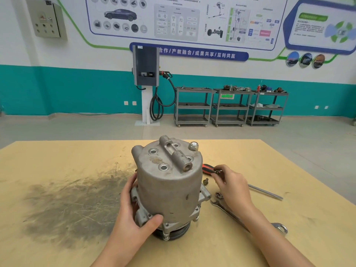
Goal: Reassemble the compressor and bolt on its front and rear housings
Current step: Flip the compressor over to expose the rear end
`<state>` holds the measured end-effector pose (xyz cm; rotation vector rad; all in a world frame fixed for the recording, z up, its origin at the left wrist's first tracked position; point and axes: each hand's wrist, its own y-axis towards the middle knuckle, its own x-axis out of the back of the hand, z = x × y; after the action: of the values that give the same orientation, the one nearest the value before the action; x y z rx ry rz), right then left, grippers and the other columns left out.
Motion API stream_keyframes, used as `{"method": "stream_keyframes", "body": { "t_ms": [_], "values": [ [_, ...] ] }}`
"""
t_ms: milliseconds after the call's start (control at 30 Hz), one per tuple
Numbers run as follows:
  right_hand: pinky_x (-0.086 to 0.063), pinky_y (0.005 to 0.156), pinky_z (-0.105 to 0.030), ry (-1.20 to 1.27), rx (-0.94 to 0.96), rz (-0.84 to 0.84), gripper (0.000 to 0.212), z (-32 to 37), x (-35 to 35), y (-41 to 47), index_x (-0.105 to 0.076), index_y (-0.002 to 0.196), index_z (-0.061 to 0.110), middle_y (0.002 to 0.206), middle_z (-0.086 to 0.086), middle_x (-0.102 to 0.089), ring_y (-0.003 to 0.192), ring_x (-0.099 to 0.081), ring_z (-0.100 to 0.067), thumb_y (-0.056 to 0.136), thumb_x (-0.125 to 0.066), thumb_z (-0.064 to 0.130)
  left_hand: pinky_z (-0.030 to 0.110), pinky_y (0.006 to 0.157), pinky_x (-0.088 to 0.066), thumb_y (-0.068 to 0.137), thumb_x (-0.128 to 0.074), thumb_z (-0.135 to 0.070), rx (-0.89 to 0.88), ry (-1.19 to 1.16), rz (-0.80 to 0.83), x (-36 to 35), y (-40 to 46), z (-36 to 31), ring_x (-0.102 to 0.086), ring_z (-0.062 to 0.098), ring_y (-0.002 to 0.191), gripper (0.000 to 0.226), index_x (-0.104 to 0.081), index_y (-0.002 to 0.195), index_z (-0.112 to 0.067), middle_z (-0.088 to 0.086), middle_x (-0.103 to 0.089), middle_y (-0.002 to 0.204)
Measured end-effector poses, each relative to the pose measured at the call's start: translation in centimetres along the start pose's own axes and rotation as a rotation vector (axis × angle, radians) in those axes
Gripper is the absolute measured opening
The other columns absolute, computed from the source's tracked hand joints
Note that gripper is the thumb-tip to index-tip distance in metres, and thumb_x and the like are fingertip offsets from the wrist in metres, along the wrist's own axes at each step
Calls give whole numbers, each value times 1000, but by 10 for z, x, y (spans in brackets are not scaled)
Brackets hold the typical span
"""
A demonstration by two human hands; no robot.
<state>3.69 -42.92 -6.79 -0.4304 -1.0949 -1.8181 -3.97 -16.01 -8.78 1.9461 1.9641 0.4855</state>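
Grey cast compressor point(167, 187) stands on end mid-desk, pulley down, left hand point(133, 207) curled round its lower flange. Right hand point(229, 186) pinches a small bolt point(217, 172) just right of it, another bolt point(205, 180) loose nearby. Looks like bolting-up time: next, seat it in a flange hole, then wrench point(248, 214). Scuffed tan desk point(57, 189); carts point(229, 106) along the far teal wall.

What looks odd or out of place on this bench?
A dark, sooty smear stains the tan board tabletop left of the upright grey metal compressor. One loose bolt lies beside it.
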Motion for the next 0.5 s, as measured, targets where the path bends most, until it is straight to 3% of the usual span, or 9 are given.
{"method": "stream_keyframes", "body": {
  "t_ms": [100,233,333,400,500],
  "values": [
    [-42,67,-32,8,40,38,17,1,-4,-6,-61,113,18,96,-1,-70,81,-62,-19,97,-56,23,3,88,-43,45,-84,-75,5,-8,8,1,-1,0,-47,-12,126,94,-32,123,-78,-41,-45,134],
    [-44,60,-35,463,-31,-94,12,36,25,2,-55,108,19,78,7,-58,62,-51,-7,101,-45,19,3,89,-42,45,-84,-75,3,6,9,1,0,2,-46,-12,126,95,-30,123,-79,-41,-44,135],
    [-49,65,-34,693,128,-71,18,77,67,1,-59,105,29,80,4,-59,67,-54,-12,102,-42,22,4,91,-41,46,-83,-75,-5,15,0,1,0,3,-45,-10,128,94,-30,124,-78,-39,-43,137],
    [-49,61,-24,650,304,13,17,100,93,-2,-60,104,32,80,8,-60,66,-54,-6,100,-44,26,4,91,-42,46,-83,-75,7,12,3,0,0,3,-46,-11,128,95,-29,124,-78,-40,-42,137],
    [-41,61,-12,332,519,105,14,122,114,-2,-59,102,31,82,11,-57,69,-52,-6,99,-46,26,3,89,-42,46,-83,-76,19,13,1,1,-1,3,-45,-13,127,95,-28,123,-79,-42,-41,136]
  ]
}}
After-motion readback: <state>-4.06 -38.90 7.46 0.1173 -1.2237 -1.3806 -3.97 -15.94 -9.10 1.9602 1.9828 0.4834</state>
